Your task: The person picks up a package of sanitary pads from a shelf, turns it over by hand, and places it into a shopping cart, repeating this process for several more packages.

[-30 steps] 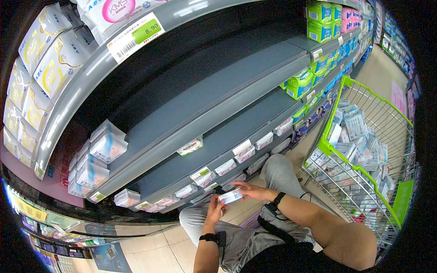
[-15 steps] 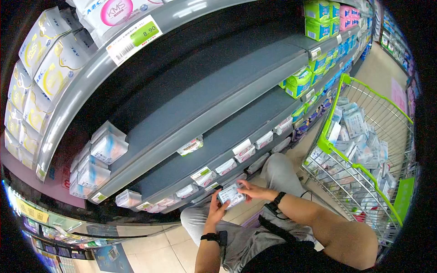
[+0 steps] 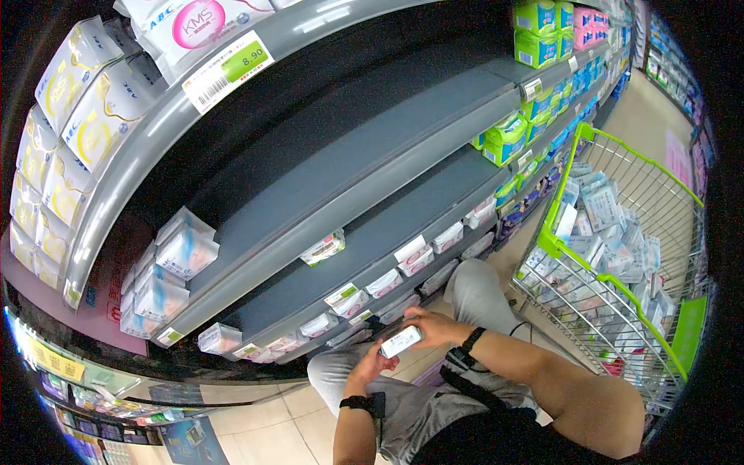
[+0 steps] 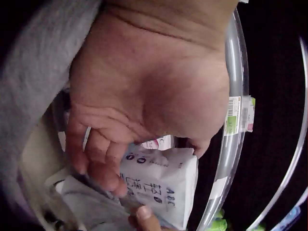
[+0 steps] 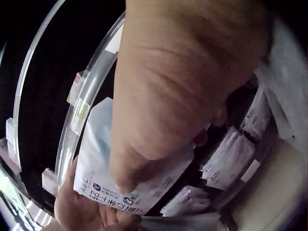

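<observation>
Green plastic edges a wire shopping cart (image 3: 554, 244) at the right, heaped with white-and-pale-blue packets (image 3: 607, 208); dark grey shelves (image 3: 349, 143) curve across the view, bearing white packs with yellow rings (image 3: 97, 120) at the far left, white-and-blue packs (image 3: 184, 252) lower down and bright green packs (image 3: 505, 141) near the cart; a grey-trousered knee (image 3: 477, 294) stands between the hands and the cart. In the wrist views, the palms block part of the held thing.

That thing is a small white, soft-looking packet (image 3: 401, 341) with dark printed characters and the letters ABC, tinted pale blue on one part; it is held in front of the lower shelf, above the lap, tilted. The left hand (image 3: 370, 367) grips it from the lower left, its fingers bent and close together; the right hand (image 3: 434, 328) holds the upper right, one fingertip on the printed face; its remaining fingers are mostly hidden, so their spread cannot be told.
</observation>
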`<state>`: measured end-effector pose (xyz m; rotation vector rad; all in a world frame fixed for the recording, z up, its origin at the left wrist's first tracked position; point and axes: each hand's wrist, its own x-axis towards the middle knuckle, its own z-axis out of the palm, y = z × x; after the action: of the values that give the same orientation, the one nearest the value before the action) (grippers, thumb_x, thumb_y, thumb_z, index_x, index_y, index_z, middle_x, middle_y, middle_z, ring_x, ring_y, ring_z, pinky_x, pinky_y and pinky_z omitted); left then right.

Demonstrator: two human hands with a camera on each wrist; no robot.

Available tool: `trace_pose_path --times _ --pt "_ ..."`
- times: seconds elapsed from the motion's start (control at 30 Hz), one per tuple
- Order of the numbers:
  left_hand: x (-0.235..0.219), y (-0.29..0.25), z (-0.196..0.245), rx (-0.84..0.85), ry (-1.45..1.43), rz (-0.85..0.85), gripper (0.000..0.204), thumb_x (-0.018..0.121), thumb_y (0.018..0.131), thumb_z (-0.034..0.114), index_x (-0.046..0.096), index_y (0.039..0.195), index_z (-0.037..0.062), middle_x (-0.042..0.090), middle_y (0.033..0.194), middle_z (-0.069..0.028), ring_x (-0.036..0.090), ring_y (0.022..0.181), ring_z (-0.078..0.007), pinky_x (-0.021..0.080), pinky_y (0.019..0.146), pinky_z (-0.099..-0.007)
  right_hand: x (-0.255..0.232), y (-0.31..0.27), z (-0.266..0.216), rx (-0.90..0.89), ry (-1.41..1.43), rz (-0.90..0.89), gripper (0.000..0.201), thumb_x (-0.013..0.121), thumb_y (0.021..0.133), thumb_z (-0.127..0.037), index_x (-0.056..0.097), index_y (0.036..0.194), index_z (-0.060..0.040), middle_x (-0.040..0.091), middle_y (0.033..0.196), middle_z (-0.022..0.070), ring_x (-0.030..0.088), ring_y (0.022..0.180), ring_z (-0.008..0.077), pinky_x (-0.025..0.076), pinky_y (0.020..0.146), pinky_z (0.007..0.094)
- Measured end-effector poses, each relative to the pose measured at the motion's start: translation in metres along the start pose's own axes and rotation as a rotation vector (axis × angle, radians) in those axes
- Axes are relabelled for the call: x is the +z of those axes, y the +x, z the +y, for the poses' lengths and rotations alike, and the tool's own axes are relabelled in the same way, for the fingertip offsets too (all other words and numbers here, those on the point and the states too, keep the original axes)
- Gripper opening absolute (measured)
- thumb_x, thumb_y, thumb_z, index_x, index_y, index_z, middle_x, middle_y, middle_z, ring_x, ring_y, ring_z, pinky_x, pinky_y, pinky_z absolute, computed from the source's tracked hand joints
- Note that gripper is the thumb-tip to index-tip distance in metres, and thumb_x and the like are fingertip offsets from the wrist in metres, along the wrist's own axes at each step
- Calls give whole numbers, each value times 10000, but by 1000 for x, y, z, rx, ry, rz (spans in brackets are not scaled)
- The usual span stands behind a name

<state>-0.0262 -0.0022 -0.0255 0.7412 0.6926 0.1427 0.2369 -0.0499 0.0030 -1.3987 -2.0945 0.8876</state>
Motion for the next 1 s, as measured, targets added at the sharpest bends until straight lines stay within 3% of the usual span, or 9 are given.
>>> trace_pose_path --times 0.1,0.2,0.37,0.43,0.5,0.63,0.73,0.87,1.0 --pt "3 -4 0 -23 150 -110 844 112 900 756 483 1195 58 544 748 -51 488 702 -158 389 681 -293 -3 -1 1 91 139 -72 558 752 773 -406 609 1182 -55 645 1082 129 623 1018 292 491 878 374" --pt "9 -6 1 30 160 -168 887 61 876 767 476 1191 49 486 717 -23 414 649 -139 340 640 -278 13 -3 20 199 381 -13 500 725 817 -407 633 1119 -20 698 998 132 654 920 263 499 835 364" --pt "12 -8 -4 111 288 49 827 123 935 705 496 1272 48 403 688 14 347 628 -115 288 612 -255 -89 -24 -44 -33 521 100 467 727 839 -358 631 1116 5 695 1017 116 631 899 197 492 841 347" --pt "19 -14 -7 75 399 168 742 211 981 636 502 1316 42 359 663 34 326 625 -98 260 600 -235 -135 -42 -51 48 649 79 538 764 816 -317 588 1232 -25 670 1132 108 593 1065 164 462 950 367" --pt "36 -23 11 64 527 148 685 261 996 598 504 1302 36 351 642 42 326 613 -90 257 588 -232 -171 -58 -64 -231 1086 501 593 761 816 -322 542 1314 -86 668 1148 76 560 1148 201 446 984 395" --pt "22 -3 -3 90 417 272 616 339 1003 545 510 1278 21 354 629 49 324 582 -80 258 552 -233 -254 -98 -99 -887 1645 498 251 606 857 -404 575 934 -166 521 698 -69 441 659 113 349 625 271" --pt "31 -1 8 131 369 291 554 403 1007 491 507 1270 16 365 620 47 307 541 -70 249 503 -236 -271 -120 -100 -1267 1816 545 290 505 891 -469 540 846 -184 457 663 -88 378 621 75 268 590 264" --pt "37 1 9 99 451 308 520 439 999 479 541 1238 28 360 625 49 309 542 -64 251 500 -235 -251 -123 -111 -1078 1899 487 666 314 870 -755 557 895 -136 431 671 -40 349 638 120 279 644 289" --pt "44 -2 8 40 577 323 443 481 991 444 584 1195 65 395 683 63 348 599 -58 278 537 -221 -207 -83 -134 -815 1905 218 792 233 833 -827 549 898 -103 421 701 19 336 658 169 276 660 319"
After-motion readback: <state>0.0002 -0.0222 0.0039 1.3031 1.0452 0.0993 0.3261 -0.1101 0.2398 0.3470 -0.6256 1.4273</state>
